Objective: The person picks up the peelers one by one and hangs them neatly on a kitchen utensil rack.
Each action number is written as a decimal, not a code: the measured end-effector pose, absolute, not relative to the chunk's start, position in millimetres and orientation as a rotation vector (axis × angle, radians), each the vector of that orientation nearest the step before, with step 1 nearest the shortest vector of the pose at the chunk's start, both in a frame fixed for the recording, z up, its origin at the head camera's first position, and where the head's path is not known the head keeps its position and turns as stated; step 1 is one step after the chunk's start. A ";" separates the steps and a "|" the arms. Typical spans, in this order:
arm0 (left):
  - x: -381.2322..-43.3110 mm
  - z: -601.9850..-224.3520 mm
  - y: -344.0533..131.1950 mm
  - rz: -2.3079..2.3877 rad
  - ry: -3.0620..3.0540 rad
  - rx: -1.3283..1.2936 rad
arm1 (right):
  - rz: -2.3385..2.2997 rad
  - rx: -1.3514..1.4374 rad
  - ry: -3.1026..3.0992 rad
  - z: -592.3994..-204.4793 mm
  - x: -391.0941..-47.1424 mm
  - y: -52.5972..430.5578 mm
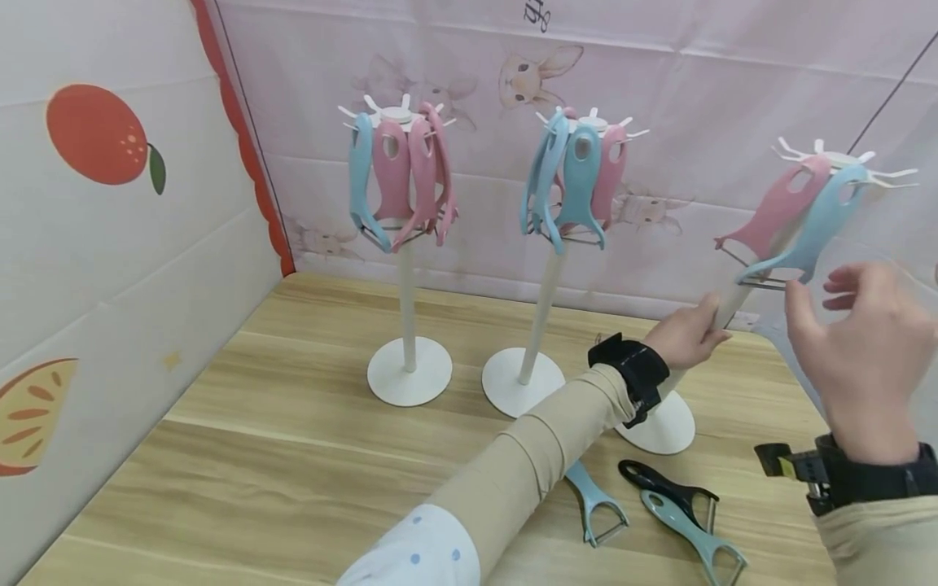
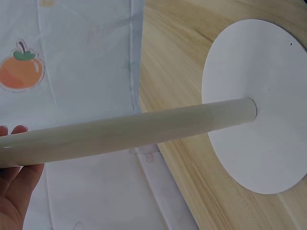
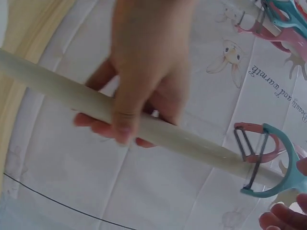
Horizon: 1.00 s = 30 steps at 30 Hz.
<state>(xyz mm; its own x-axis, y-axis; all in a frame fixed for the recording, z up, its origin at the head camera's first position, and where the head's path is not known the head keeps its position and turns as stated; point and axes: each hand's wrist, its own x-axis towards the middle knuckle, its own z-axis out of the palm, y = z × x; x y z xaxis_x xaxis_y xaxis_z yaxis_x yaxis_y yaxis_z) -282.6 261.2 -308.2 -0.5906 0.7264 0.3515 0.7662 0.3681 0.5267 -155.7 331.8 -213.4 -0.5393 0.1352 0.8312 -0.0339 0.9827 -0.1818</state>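
My left hand (image 1: 681,335) grips the pole (image 2: 129,134) of the rightmost white stand, its fingers and thumb wrapped round it below the hooks. The stand leans to the right over its round base (image 1: 665,425). From its top hang a pink peeler (image 1: 786,205) and a light blue peeler (image 1: 831,216), side by side. My right hand (image 1: 868,346) is raised just right of the blue peeler, fingers loosely bent and holding nothing, the thumb tip right by its blade end. In the right wrist view, the right fingertips (image 3: 283,218) show at the edge beside that peeler.
A left stand (image 1: 408,317) and a middle stand (image 1: 541,325) carry several pink and blue peelers. On the wooden table (image 1: 278,431), a blue peeler (image 1: 592,498), a black peeler (image 1: 663,483) and a teal peeler (image 1: 685,527) lie near my left forearm. A printed cloth (image 1: 469,163) hangs behind.
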 end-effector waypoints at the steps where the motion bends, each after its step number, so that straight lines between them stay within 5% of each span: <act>1: -282.7 -308.1 261.1 -1.038 -2.550 -1.389 | 0.195 -0.056 -2.140 -218.5 -153.5 333.4; 18: -278.4 -308.1 260.8 -1.075 -2.590 -1.371 | 0.100 0.226 -3.266 -363.1 -125.1 350.6; 30: -279.3 -303.5 260.4 -1.085 -2.613 -1.361 | 0.153 0.210 -3.411 -390.1 -124.4 343.6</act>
<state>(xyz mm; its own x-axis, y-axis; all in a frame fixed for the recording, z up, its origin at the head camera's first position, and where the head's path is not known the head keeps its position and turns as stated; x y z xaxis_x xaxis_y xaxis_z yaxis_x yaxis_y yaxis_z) -279.3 260.4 -303.5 -0.6243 0.7210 0.3008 0.7220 0.3854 0.5746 -124.4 343.6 -390.1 -0.9537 -0.1325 -0.2699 -0.1078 0.9887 -0.1043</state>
